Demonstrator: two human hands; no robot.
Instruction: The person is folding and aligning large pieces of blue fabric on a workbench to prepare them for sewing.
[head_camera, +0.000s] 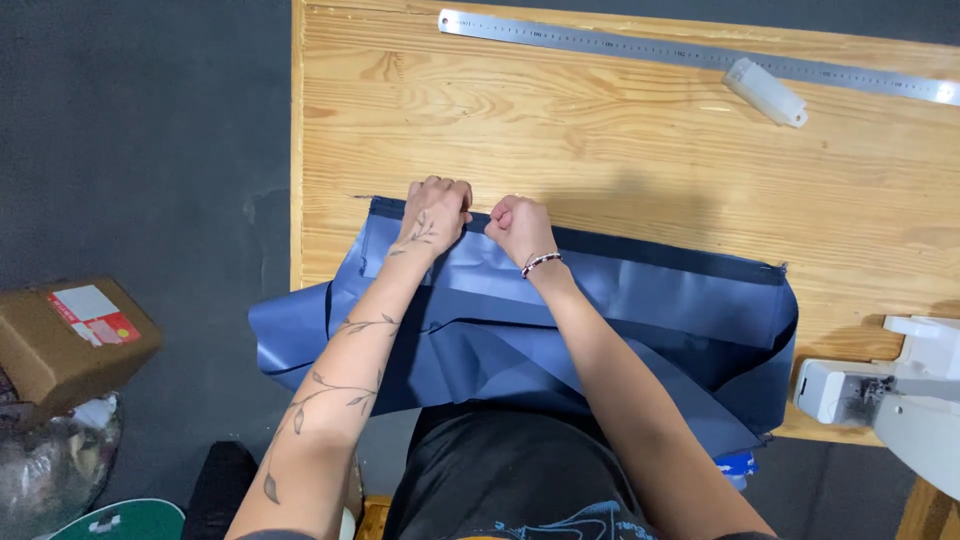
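A: Where was the cloth lying?

B: The smooth dark-blue sheet of fabric (620, 300) lay across the near part of the pale pine-plank table (600, 160), its far hem, a darker strip, running from about 9 o'clock to 3 o'clock. The near part hung off the table edge toward the person's lap, and a fold spilled over the table's left side.

A: And the hands?

B: Both were curled shut on that far hem, knuckles up. The left hand (436, 210), on a forearm tattooed with a leafy vine, pinched the hem near its left end. The right hand (520, 226), wearing a beaded bracelet at the wrist, gripped the hem just beside it at 3 o'clock; the two were close but not touching.

A: What else sat on the table?

B: A long steel ruler (690, 55) lay along the far side, at 12 to 1 o'clock from the hands, slightly slanted. A small white plastic block (765, 92) rested against it. At 4 o'clock, by the near right corner, stood part of a white sewing machine (890, 395).

A: And off the table?

B: On the dark grey floor (150, 150) at 8 o'clock sat a brown cardboard box with a red-and-white label (70, 340), with a clear plastic bag (50, 470) just below it.
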